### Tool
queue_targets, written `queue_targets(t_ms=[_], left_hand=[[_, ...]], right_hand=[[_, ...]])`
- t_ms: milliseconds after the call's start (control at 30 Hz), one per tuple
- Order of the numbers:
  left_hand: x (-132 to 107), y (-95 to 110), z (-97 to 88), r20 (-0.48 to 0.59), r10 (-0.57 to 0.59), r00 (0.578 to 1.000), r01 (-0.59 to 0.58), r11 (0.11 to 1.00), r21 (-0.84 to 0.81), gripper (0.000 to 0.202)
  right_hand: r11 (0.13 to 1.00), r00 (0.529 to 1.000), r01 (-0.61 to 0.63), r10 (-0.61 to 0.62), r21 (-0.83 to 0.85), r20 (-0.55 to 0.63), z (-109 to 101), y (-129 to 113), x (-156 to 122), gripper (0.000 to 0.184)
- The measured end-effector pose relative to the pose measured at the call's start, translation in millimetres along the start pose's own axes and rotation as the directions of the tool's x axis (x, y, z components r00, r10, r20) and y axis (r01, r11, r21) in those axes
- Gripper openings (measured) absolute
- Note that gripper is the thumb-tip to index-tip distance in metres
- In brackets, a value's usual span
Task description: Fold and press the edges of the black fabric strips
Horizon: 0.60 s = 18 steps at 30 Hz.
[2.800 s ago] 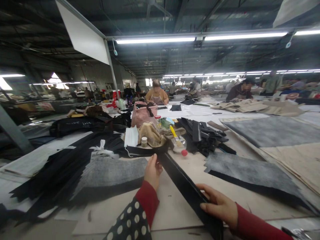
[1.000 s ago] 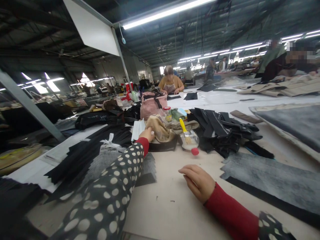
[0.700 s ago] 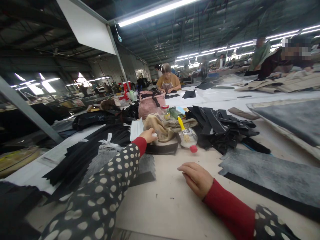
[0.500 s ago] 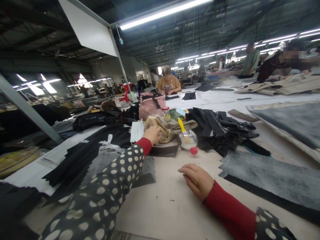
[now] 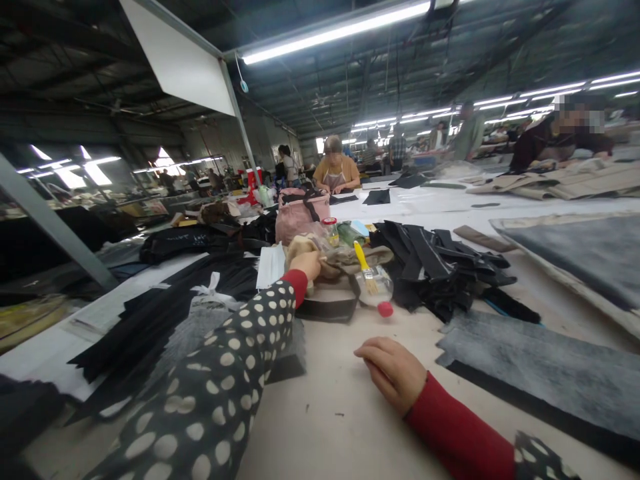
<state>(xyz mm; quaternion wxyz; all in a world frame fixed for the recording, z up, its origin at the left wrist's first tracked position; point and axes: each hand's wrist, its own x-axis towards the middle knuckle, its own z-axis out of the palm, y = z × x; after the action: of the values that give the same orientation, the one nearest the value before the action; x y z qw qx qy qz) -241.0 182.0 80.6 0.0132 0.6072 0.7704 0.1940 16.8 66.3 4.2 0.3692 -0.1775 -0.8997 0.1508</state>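
Note:
My left hand [image 5: 306, 265] is stretched far forward, in a polka-dot sleeve with a red cuff. Its fingers are curled against a crumpled tan cloth [image 5: 345, 257]; what they hold, if anything, is hidden. A folded black strip [image 5: 327, 309] lies just below that hand. My right hand [image 5: 395, 370] rests knuckles-up on the pale table [image 5: 340, 413], fingers curled under with nothing in them. A yellow-handled brush [image 5: 364, 267] leans in a clear container [image 5: 377, 290] with a red cap [image 5: 385, 309] beside it.
A pile of black strips [image 5: 440, 263] lies right of the brush and a grey felt piece [image 5: 540, 367] nearer right. Black cloth [image 5: 165, 313] covers the left. A pink bag [image 5: 300, 217] stands behind the tan cloth. Other people work at tables beyond.
Both hands lay on a long black strip before. My left hand has since reached forward to the tan cloth; my right hand let go and rests on the table.

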Motion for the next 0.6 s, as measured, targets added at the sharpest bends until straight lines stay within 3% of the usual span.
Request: queue_targets(t_ms=[133, 333, 467, 600], left_hand=[[25, -8, -33.7, -0.082, -0.094, 0.992, 0.073, 0.971, -0.230, 0.022], [59, -9, -66.1, -0.117, -0.152, 0.981, 0.055, 0.807, -0.588, 0.024], [79, -13, -76.0, -0.175, -0.160, 0.971, -0.003, 0.730, -0.683, 0.026], [94, -16, -70.2, -0.231, -0.147, 0.962, -0.050, 0.736, -0.675, 0.028]], right_hand=[[1.000, 1.000, -0.004, 0.004, -0.004, 0.007, 1, 1, 0, 0.026], [1.000, 1.000, -0.015, 0.015, -0.006, 0.006, 1, 1, -1, 0.027], [0.999, 0.999, -0.033, 0.033, 0.001, -0.003, 2, 0, -2, 0.028], [0.999, 0.999, -0.034, 0.034, 0.017, 0.004, 3, -1, -2, 0.027]])
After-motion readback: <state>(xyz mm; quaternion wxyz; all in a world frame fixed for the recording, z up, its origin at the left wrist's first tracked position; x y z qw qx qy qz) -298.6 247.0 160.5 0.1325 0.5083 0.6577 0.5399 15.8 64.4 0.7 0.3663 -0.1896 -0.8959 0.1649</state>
